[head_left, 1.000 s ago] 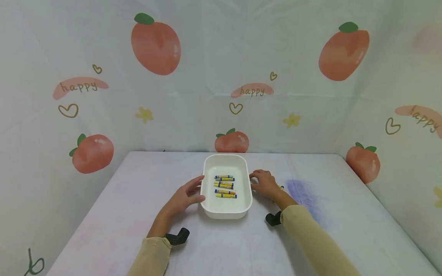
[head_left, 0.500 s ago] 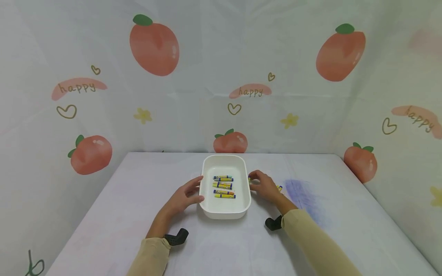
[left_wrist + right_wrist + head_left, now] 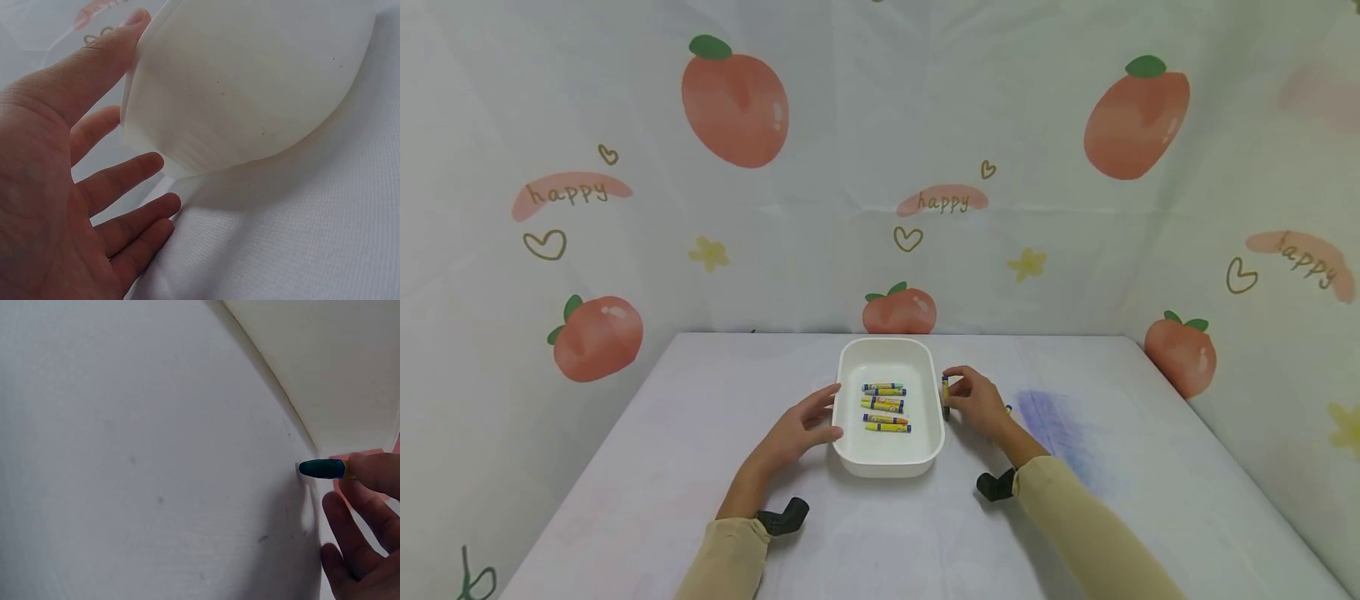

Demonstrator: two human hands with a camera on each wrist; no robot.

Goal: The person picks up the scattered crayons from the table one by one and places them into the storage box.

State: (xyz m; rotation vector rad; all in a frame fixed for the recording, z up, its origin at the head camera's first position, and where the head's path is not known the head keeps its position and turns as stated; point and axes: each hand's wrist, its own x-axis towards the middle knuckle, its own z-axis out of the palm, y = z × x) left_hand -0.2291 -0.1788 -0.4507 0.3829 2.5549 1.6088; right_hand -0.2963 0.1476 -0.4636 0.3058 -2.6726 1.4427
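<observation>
A white tray (image 3: 889, 468) stands mid-table with several yellow-wrapped crayons (image 3: 887, 428) lying crosswise in it. At its left side is my left hand (image 3: 793, 429), fingers spread and fairly straight. In the left wrist view, the thumb of that left hand (image 3: 69, 169) lies at the rim and the fingertips are by the wall. Just outside the tray's right wall, my right hand (image 3: 979, 407) pinches a crayon (image 3: 945, 388) held upright. The right wrist view shows the dark green tip of this crayon (image 3: 322, 468) pointing out from the thumb and fingers.
Another crayon (image 3: 1009, 408) shows partly beyond the right wrist, mostly hidden by the arm. A blue-purple smudge (image 3: 1060, 433) marks the white tablecloth (image 3: 880, 542) on the right. A printed curtain (image 3: 850, 125) hangs behind the table.
My right hand has lifted a crayon upright beside the tray's right wall; before, it was mostly hidden by the fingers. The left hand and tray stay put.
</observation>
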